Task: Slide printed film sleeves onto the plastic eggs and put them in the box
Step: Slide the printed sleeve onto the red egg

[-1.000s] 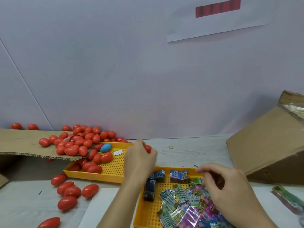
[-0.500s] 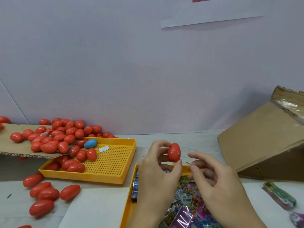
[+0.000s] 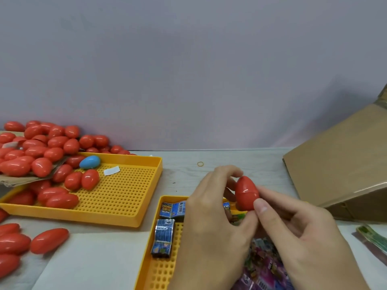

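Note:
A red plastic egg [image 3: 246, 192] stands upright between both hands, above the near yellow tray [image 3: 156, 243]. My left hand [image 3: 211, 222] grips it from the left with curled fingers and thumb. My right hand [image 3: 299, 233] pinches its lower right side with thumb and fingers. Printed film sleeves [image 3: 263, 266] lie heaped in that tray under my hands, mostly hidden. Blue sleeve bundles [image 3: 163, 237] sit at the tray's left. The cardboard box [image 3: 343, 164] lies tilted at the right.
A second yellow tray [image 3: 125, 210] at the left holds red eggs [image 3: 62, 197] and one blue egg [image 3: 90, 161]. More red eggs pile on a cardboard flap [image 3: 31, 151] and lie loose on the table [image 3: 48, 240]. A rubber band [image 3: 200, 163] lies behind. Green sleeves [image 3: 374, 237] lie far right.
My left hand took a red egg from the far tray and brought it right, over the near tray. My right hand left the sleeves and closed onto the egg.

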Action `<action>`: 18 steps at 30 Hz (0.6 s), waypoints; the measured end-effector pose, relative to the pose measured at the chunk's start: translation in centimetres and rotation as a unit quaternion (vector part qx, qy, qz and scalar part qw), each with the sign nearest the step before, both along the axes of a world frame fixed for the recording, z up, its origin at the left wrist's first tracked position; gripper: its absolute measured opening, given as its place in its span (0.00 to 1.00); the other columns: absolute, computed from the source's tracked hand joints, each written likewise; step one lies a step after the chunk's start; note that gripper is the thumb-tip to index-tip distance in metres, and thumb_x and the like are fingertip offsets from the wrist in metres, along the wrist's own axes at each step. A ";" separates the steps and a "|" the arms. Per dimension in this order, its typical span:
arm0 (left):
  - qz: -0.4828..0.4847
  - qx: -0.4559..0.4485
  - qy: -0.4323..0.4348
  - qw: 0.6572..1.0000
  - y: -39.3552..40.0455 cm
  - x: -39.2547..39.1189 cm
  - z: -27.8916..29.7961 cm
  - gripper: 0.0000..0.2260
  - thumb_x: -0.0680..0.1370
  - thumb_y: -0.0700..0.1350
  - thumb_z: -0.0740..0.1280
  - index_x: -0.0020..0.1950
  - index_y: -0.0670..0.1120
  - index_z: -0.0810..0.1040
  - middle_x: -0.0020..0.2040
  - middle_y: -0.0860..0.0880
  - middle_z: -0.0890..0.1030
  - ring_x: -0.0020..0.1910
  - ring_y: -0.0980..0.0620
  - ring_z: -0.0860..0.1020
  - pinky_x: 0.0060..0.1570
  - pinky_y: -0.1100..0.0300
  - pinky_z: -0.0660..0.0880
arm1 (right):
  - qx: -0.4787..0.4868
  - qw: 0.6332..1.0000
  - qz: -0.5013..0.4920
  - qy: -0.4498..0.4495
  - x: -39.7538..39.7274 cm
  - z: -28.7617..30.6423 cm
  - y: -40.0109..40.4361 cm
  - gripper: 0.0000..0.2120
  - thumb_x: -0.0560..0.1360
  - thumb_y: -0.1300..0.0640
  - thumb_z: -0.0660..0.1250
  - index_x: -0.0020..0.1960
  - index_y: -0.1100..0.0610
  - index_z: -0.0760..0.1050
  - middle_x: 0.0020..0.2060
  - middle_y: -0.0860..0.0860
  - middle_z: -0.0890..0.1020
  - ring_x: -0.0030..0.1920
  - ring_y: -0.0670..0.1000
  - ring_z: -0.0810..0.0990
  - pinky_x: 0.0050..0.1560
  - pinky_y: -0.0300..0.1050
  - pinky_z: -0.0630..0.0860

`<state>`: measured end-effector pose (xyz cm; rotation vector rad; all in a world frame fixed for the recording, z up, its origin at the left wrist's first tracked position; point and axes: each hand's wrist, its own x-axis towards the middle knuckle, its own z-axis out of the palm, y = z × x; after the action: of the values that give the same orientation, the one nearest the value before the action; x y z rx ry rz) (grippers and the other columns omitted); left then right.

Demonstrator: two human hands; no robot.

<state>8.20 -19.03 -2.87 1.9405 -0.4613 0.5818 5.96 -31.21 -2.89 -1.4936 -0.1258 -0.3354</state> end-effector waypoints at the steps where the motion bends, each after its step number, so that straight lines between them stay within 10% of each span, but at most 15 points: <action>1: 0.001 0.002 -0.001 1.000 0.0 0.0 0.0 0.16 0.68 0.46 0.72 0.53 0.58 0.76 0.46 0.61 0.78 0.46 0.58 0.78 0.36 0.69 0.74 | 0.010 1.000 0.011 0.001 0.0 0.1 0.0 0.10 0.64 0.58 0.67 0.42 0.49 0.85 0.38 0.49 0.87 0.39 0.46 0.86 0.34 0.32 0.79; 18: 0.004 -0.045 0.006 0.999 -0.4 -0.2 0.5 0.11 0.65 0.45 0.75 0.44 0.54 0.78 0.41 0.57 0.80 0.43 0.53 0.80 0.33 0.60 0.76 | 0.047 0.995 0.091 0.004 0.5 -0.6 -0.5 0.15 0.74 0.57 0.63 0.53 0.43 0.84 0.47 0.52 0.87 0.51 0.54 0.86 0.49 0.42 0.81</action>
<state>8.03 -19.46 -2.35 1.8604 -0.4126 0.5859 6.43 -31.74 -3.49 -1.3787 -0.2350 -0.1848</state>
